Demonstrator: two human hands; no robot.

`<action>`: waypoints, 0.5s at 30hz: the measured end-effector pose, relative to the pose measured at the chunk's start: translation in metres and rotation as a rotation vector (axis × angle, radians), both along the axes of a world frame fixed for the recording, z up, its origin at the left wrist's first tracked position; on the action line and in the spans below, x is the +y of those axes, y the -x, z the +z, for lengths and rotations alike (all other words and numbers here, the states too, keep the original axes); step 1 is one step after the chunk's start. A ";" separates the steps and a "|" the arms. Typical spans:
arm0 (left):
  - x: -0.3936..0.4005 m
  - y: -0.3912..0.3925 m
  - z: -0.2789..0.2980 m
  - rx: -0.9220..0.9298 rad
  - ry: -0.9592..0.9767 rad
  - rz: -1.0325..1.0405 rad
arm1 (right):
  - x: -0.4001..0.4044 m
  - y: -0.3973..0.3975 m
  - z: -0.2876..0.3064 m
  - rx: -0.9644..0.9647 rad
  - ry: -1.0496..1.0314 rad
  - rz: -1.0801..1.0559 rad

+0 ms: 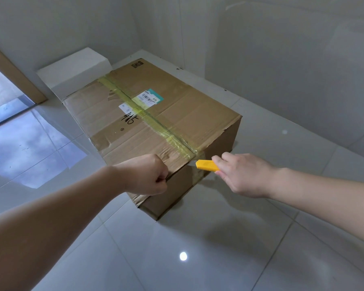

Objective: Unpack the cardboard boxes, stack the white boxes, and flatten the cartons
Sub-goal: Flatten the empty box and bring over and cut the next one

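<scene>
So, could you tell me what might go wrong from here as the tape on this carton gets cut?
The left hand grips the near top edge of the cardboard box close to where the yellow knife in the right hand meets the tape; a slip leftward could nick those fingers. The blade sits at the seam, so pushing deep might score whatever is packed just under the flaps.
</scene>
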State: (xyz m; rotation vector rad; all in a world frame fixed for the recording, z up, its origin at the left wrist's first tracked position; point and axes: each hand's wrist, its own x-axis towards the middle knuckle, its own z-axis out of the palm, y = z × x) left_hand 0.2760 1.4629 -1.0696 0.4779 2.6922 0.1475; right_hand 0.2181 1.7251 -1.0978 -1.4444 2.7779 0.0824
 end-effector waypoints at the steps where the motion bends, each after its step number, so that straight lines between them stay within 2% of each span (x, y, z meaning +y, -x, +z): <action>1: 0.000 0.000 0.000 0.001 0.002 0.001 | 0.002 0.004 0.002 0.015 0.009 0.002; 4: 0.000 0.001 0.001 0.008 -0.002 -0.002 | 0.016 0.019 0.006 0.099 0.035 0.033; 9: -0.001 0.000 -0.001 0.003 -0.001 -0.003 | 0.009 0.013 -0.006 0.034 0.089 0.036; 15: -0.001 -0.001 -0.002 0.045 -0.027 -0.008 | 0.026 0.017 -0.006 0.071 0.085 0.008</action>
